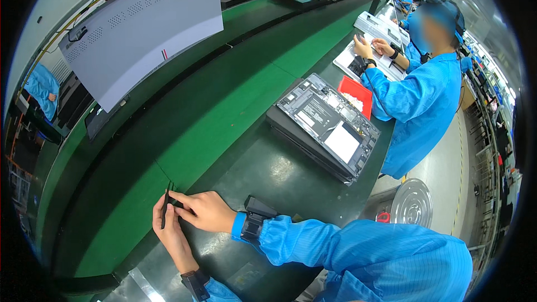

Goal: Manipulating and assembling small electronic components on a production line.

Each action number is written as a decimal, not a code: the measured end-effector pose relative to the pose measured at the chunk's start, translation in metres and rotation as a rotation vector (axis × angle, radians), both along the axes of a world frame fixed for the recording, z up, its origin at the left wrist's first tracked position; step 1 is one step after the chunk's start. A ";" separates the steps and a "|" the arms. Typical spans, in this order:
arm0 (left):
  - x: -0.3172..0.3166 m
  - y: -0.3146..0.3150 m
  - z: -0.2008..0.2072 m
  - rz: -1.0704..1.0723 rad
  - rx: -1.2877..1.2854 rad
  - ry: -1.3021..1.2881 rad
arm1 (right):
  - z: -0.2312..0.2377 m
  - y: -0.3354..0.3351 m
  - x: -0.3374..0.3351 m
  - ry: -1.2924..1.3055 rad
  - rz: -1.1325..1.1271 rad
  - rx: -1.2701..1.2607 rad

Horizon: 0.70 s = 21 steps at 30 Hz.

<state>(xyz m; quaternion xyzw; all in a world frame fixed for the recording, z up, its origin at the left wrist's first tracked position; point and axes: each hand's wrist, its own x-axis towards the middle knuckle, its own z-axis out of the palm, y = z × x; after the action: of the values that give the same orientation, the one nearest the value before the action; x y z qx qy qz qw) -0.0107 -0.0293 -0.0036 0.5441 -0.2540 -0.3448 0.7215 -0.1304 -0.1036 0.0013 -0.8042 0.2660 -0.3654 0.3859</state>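
Note:
Both of my hands meet over the near left part of the bench, at the edge of the green strip. A thin, dark, narrow piece [165, 208] stands almost upright between them, its exact kind too small to make out. My left hand [170, 236] is closed on it from below, fingers bent. From the right, my right hand [208, 211] pinches at the same piece with thumb and index finger. Farther right lies an opened laptop base [330, 120], its battery and circuit boards showing, on top of a stack of dark laptop parts [305, 146]. Neither hand touches the stack.
A red tray [364, 96] with small white pieces sits beyond the laptop stack. Another person in a blue smock [417, 92] works at the bench there. A large grey screen panel [148, 28] hangs at upper left. A round metal lid [412, 204] is below the bench's right side.

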 end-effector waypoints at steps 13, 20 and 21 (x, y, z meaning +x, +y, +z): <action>-0.026 0.028 0.041 -0.067 -0.020 -0.034 | -0.004 0.012 0.000 0.054 -0.033 -0.124; -0.008 0.015 -0.007 -0.078 -0.160 -0.342 | -0.002 0.016 -0.010 0.054 -0.008 -0.096; -0.007 0.011 -0.012 -0.054 -0.164 -0.393 | -0.005 0.013 -0.006 0.039 -0.003 -0.092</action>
<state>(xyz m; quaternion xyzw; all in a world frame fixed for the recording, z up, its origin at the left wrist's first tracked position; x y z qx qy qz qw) -0.0178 -0.0186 -0.0160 0.5332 -0.4317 -0.2295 0.6904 -0.1360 -0.0911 -0.0040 -0.8276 0.2577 -0.3621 0.3428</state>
